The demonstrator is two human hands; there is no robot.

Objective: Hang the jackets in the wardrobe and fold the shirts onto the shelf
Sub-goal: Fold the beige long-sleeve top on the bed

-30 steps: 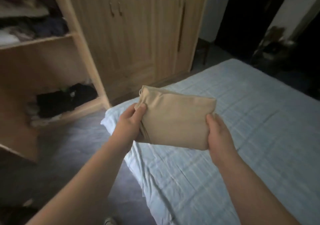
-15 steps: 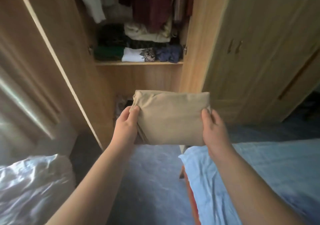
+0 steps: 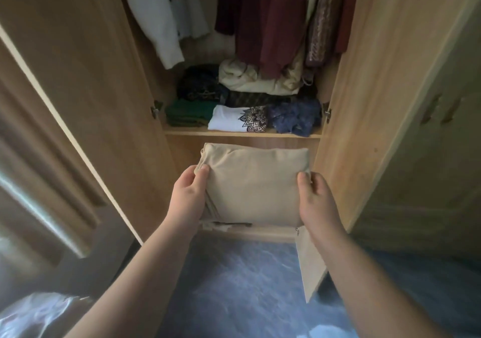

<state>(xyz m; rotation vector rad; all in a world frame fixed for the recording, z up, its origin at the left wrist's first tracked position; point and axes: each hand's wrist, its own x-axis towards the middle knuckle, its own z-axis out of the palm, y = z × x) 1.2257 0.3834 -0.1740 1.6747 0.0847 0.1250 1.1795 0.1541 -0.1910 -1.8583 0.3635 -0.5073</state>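
Note:
A folded beige shirt (image 3: 253, 184) is held flat between both hands, just below and in front of the wardrobe shelf (image 3: 242, 134). My left hand (image 3: 188, 194) grips its left edge, thumb on top. My right hand (image 3: 316, 199) grips its right edge the same way. On the shelf lie folded clothes: a green one (image 3: 187, 112), a white one with a black pattern (image 3: 238, 119), a blue one (image 3: 295, 118), with dark and cream pieces stacked above. Hanging above them are a pale jacket (image 3: 161, 17) and dark red garments (image 3: 263, 20).
The wardrobe's left door (image 3: 86, 82) and right door (image 3: 369, 90) stand open on either side of my arms. Below the shelf is a lower compartment, mostly hidden by the shirt. Blue-grey floor (image 3: 239, 285) lies underfoot. Shiny pale fabric (image 3: 36, 317) shows at bottom left.
I have turned from the bed to face the open wardrobe and moved closer. The folded beige shirt, still in both hands, is now nearer the shelf.

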